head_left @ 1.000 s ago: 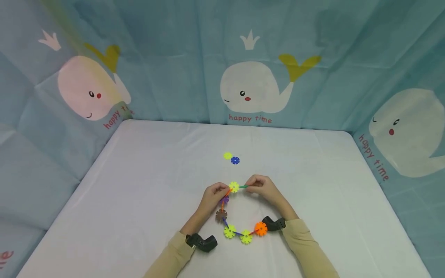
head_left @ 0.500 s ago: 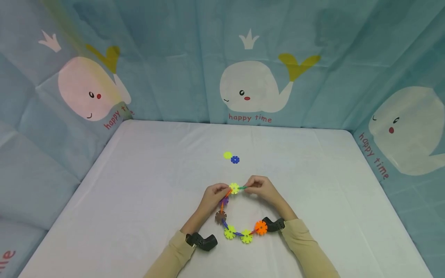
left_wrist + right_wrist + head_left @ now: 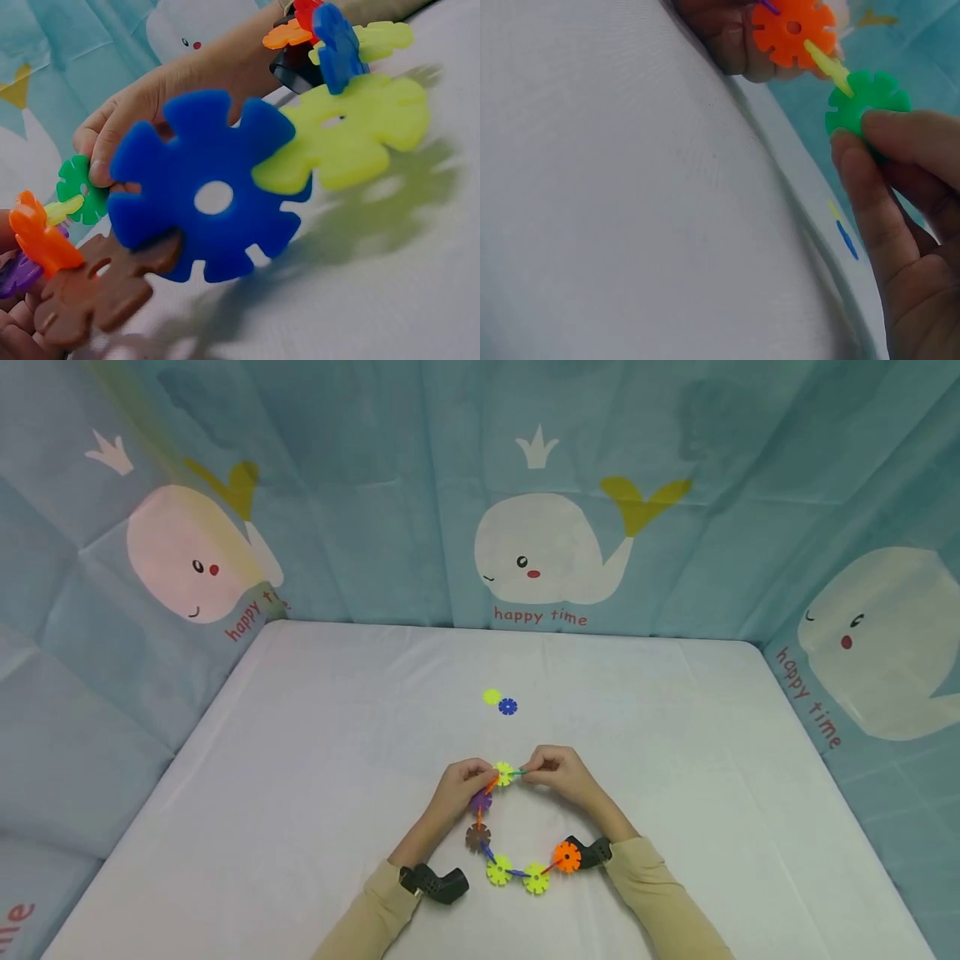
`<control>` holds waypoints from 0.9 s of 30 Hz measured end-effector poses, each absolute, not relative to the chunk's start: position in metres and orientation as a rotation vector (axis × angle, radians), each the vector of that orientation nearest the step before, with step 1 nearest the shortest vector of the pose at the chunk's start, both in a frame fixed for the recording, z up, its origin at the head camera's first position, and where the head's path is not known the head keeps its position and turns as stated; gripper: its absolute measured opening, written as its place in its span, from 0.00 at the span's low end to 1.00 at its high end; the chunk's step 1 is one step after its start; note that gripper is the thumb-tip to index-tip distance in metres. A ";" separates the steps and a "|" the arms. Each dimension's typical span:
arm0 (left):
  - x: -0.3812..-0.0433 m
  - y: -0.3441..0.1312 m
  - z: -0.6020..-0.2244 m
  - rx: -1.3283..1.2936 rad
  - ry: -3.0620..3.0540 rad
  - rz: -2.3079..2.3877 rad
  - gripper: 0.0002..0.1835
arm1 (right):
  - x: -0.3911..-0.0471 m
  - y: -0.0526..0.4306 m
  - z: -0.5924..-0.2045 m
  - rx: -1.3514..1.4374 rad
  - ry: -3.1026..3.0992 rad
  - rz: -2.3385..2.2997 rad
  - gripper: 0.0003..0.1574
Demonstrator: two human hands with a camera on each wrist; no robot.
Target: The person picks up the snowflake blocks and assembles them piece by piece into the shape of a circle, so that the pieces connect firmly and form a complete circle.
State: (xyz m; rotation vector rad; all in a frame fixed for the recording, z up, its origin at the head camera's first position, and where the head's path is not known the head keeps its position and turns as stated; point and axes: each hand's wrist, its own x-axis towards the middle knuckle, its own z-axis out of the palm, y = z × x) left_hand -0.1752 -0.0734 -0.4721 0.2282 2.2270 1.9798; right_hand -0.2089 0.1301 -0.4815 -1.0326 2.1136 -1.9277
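Note:
A curved chain of interlocking plastic snowflake discs hangs between and below my two hands. My left hand (image 3: 456,789) pinches the orange disc (image 3: 780,37) near its upper end, beside a purple disc (image 3: 482,802). My right hand (image 3: 564,775) pinches a green disc (image 3: 877,90) between thumb and fingertip. The green disc's edge meets the yellow disc (image 3: 504,773) at the chain's end. Further along come a brown disc (image 3: 112,292), a blue disc (image 3: 172,161) and a lime disc (image 3: 375,135). Another orange disc (image 3: 567,857) forms the lower end, by my right wrist.
Farther back on the white table (image 3: 337,718) lie a loose yellow disc (image 3: 491,697) and a loose blue disc (image 3: 507,707), close together. Black wrist cameras sit on both wrists. A blue whale-print curtain (image 3: 375,527) borders the table's back and sides.
Both hands' fingertips and the chain have come slightly nearer to me, my right hand also drifting a little left. The chain's lower end has shifted slightly right. Both grips stay the same.

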 end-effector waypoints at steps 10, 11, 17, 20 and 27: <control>-0.176 -0.072 -0.475 0.225 2.189 2.007 0.09 | -0.208 0.129 -0.482 -1.051 2.129 -1.935 0.08; -0.177 -0.073 -0.478 0.228 2.184 2.015 0.09 | -0.208 0.127 -0.481 -1.050 2.121 -1.934 0.08; -0.184 -0.075 -0.501 0.194 2.148 2.053 0.11 | -0.207 0.120 -0.478 -0.990 2.056 -1.855 0.04; -0.185 -0.074 -0.504 0.155 2.135 2.059 0.12 | -0.215 0.125 -0.481 -0.965 2.061 -1.777 0.05; -0.187 -0.075 -0.504 0.069 2.090 2.099 0.13 | -0.261 0.140 -0.472 -0.889 2.430 -1.456 0.14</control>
